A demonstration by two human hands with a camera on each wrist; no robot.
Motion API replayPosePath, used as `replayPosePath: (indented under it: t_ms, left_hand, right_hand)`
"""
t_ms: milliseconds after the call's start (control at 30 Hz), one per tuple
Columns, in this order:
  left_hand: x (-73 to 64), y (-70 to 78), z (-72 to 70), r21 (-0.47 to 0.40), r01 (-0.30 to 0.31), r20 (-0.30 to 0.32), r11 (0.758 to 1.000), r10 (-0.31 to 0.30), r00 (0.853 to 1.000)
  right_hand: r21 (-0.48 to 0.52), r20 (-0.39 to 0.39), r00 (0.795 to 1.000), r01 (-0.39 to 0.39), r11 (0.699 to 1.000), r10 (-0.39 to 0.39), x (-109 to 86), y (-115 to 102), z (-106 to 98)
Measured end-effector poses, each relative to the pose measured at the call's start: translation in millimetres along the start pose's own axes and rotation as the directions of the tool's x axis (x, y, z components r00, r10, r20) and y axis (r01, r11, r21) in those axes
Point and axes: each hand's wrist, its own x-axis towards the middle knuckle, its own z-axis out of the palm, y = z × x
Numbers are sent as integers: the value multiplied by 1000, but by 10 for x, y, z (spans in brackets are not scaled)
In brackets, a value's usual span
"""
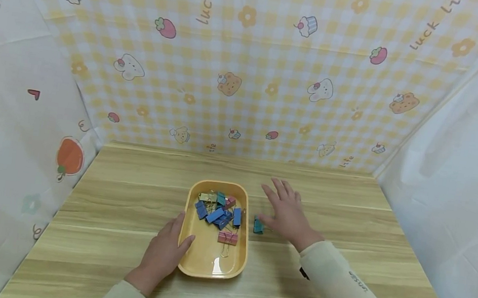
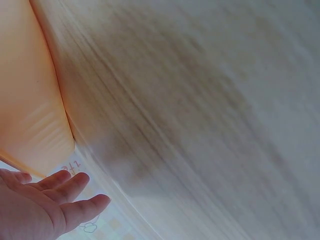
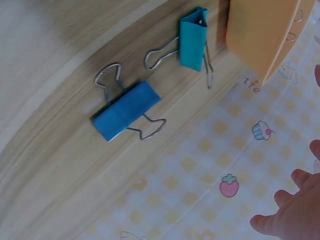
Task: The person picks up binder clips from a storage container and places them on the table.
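A yellow tray [image 1: 203, 261] holds several binder clips in blue, teal, pink and yellow, such as a pink binder clip [image 1: 227, 238]. My left hand [image 1: 162, 250] rests at the tray's left side, thumb over the rim. The left wrist view shows its fingers [image 2: 82, 210] extended beside the tray wall. To the right of the tray, my right hand [image 1: 288, 216] hovers with fingers spread, holding nothing. A teal binder clip [image 3: 193, 41] lies on the table near it. Next to that lies a blue binder clip [image 3: 126, 111], hidden beneath the hand in the head view.
The wood-grain table [image 1: 126, 195] runs back to a yellow checked cloth [image 1: 253, 106] with cartoon prints. White cloths hang along the left side [image 1: 7, 140] and the right side [image 1: 464, 171].
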Motion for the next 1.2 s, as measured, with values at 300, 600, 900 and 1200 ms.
replayPosePath:
  t_ms: [300,600,900,1200]
  left_hand:
    - [-2,-6,0,-3,-1,-2,1000,1,1000]
    - [0,-14,2,-2,-7,-8,1000,7,1000]
    - [-4,-17,-2,-7,-14,-15,1000,14,1000]
    - [-9,-12,-15,-7,-17,-20,1000,17,1000]
  right_hand:
    - [-52,32,999,46,998,-44,62,-179,14]
    - [-50,72,993,100,994,-96,127,-353,42]
    - [-36,115,987,119,992,-114,199,-449,132]
    - [-66,175,970,180,981,-166,273,-465,234]
